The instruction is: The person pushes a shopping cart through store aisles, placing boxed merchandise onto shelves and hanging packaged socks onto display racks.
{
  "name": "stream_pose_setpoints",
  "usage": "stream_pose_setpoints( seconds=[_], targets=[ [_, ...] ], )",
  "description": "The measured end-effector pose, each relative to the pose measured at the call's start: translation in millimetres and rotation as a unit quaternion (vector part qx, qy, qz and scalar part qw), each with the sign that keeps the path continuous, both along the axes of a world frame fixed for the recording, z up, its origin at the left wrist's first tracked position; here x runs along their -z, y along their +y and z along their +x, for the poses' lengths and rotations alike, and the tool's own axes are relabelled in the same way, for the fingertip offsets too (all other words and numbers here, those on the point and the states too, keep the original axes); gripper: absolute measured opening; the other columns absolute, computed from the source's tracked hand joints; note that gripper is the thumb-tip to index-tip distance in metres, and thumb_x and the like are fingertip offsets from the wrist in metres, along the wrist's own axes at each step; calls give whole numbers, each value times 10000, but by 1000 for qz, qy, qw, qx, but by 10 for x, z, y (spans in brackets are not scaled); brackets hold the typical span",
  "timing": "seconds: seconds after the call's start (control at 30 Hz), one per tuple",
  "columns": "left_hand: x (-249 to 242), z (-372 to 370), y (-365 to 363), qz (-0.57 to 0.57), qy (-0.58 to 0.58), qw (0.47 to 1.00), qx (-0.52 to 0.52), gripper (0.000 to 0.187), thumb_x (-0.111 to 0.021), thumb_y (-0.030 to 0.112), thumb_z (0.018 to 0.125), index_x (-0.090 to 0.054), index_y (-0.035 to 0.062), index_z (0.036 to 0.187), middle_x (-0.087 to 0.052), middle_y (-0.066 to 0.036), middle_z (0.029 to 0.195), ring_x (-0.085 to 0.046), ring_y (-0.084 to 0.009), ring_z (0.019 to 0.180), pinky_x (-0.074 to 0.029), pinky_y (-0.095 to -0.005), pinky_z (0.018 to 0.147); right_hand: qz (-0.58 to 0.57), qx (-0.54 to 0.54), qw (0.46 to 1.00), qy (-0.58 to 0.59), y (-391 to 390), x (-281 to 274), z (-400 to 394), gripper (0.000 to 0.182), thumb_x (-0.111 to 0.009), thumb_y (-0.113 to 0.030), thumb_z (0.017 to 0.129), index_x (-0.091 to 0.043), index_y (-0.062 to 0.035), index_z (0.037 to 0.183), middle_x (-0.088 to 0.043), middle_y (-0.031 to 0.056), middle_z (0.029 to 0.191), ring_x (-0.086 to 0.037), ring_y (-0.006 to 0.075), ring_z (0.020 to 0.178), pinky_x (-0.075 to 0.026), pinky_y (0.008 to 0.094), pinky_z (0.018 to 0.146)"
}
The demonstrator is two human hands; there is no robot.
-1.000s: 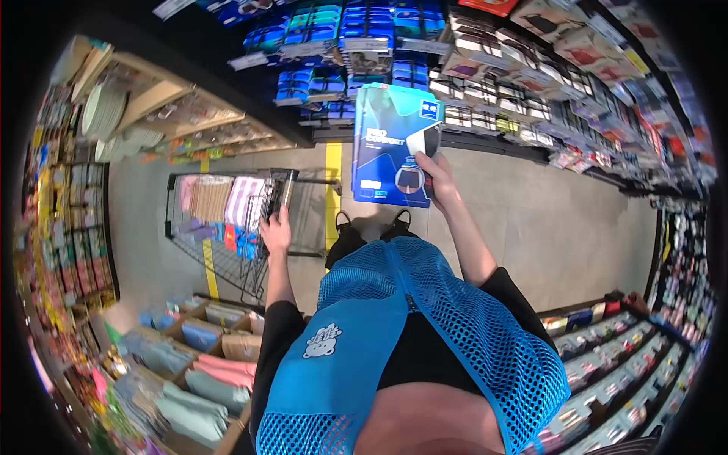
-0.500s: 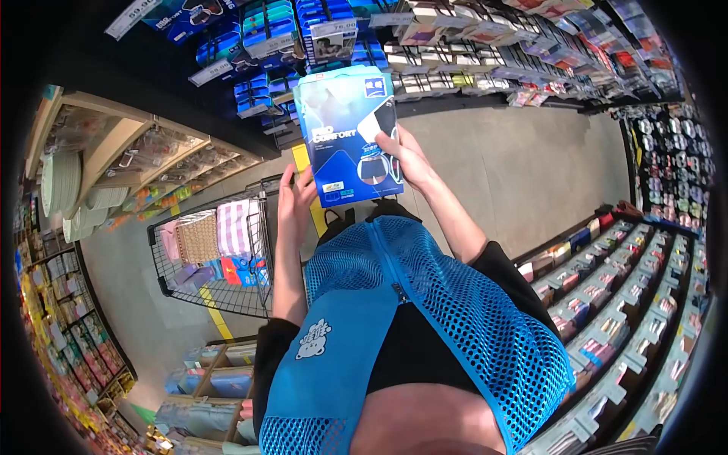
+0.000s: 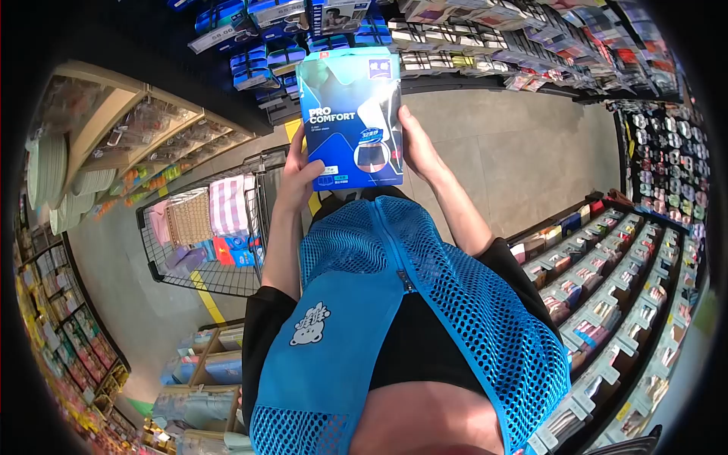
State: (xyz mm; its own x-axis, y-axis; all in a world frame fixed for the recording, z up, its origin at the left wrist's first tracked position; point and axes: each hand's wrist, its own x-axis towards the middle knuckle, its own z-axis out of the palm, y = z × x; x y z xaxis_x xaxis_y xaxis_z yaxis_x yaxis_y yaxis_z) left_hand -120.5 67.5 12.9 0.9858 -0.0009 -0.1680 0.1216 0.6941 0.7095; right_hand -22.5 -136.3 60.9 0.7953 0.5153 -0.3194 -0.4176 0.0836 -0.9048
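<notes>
A blue underwear box (image 3: 349,129) marked "PRO COMFORT" is upright in front of my chest, its printed front facing me. My left hand (image 3: 299,173) grips its lower left edge, the thumb lying on the front and the fingers mostly hidden behind. At the right edge, my right hand (image 3: 423,152) supports the box with the thumb along its side; the other fingers are out of sight behind it. Light glares off the upper right of the box.
A black wire shopping cart (image 3: 205,284) with folded textiles and packages stands to my left. Ahead, a shelf holds similar blue boxes (image 3: 254,68). Wooden shelving (image 3: 121,125) is at the left, low racks of small packs (image 3: 599,303) at the right.
My left hand has closed on the lower left of the box, its thumb now on the front. My right thumb has moved off the front to the right edge.
</notes>
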Motion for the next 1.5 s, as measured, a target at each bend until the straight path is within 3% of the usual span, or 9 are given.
stream_pose_setpoints(
  seconds=[0.3, 0.63, 0.73, 0.83, 0.87, 1.0, 1.23, 1.37, 1.5],
  targets=[
    [104, -58, -4, 35, -22, 999, -18, 926, -674, 45, 713, -116, 50, 1452, -358, -187, 1388, -428, -274, 1235, -378, -372, 1005, 12, -85, 995, -41, -24, -20, 38, 695, -604, -314, 844, -291, 21, 1366, -435, 137, 1314, -442, 212, 1194, -336, 320, 1015],
    [294, -100, -54, 27, -65, 997, 10, 1012, -667, 533, 758, -101, 70, 1458, -285, -126, 1447, -350, -246, 1298, -324, -363, 1040, 36, -28, 999, 7, -165, 60, -150, 608, -612, -210, 836, -338, 26, 1324, -514, 124, 1209, -508, 177, 1100, -416, 298, 929],
    [208, -272, -68, 81, -14, 997, 8, 847, -549, 484, 863, -108, 69, 1456, -499, -155, 1285, -552, -163, 975, -441, -310, 855, 37, -9, 996, 87, -324, 47, -286, 516, -611, -206, 820, -408, 2, 1247, -562, 96, 1098, -561, 171, 996, -469, 308, 854],
    [111, -386, 100, 432, 56, 889, -144, 749, -593, 255, 864, -163, 8, 1424, -602, -134, 1068, -559, -161, 833, -465, -318, 741, 39, 54, 991, 118, -508, 76, -371, 463, -583, -210, 827, -430, -10, 1214, -574, 88, 1050, -577, 168, 945, -485, 306, 824],
    [149, -461, 196, 634, 75, 752, -164, 764, -592, 171, 868, -105, 6, 1434, -590, -125, 1078, -544, -141, 818, -462, -277, 750, 48, 74, 989, 120, -598, 91, -400, 460, -574, -218, 827, -433, -13, 1214, -578, 86, 1039, -582, 166, 921, -492, 305, 809],
    [814, -1010, 313, 768, 200, 557, -245, 617, -541, 305, 884, -344, -88, 1317, -488, -292, 1211, -483, -424, 1094, -367, -458, 945, 47, 83, 983, 157, -1238, 251, -457, 470, -550, -248, 835, -428, -11, 1222, -582, 93, 1040, -586, 165, 923, -498, 298, 795],
    [1617, -1477, 264, 590, 392, 683, -180, 580, -351, 414, 952, -600, -104, 1024, -536, -274, 1176, -500, -386, 1106, -366, -405, 949, 18, 142, 979, 141, -2627, 460, -494, 415, -559, -228, 828, -464, 0, 1161, -605, 87, 941, -614, 152, 817, -522, 290, 708],
    [1451, -1458, 63, 556, 522, 597, -248, 607, -434, 481, 899, -603, -82, 1049, -636, -247, 992, -597, -354, 944, -427, -397, 853, 5, 234, 963, 137, -3464, 690, -596, 342, -549, -293, 835, -551, -25, 1047, -632, 75, 886, -619, 156, 768, -508, 282, 689],
    [1609, -1539, 26, 614, 529, 561, -171, 747, -291, 555, 903, -573, -110, 1090, -484, -302, 1246, -450, -385, 1194, -339, -392, 1004, 83, 236, 955, 160, -4040, 811, -656, 436, -569, -312, 820, -534, 10, 1113, -643, 108, 947, -640, 199, 799, -528, 324, 724]
  ],
)
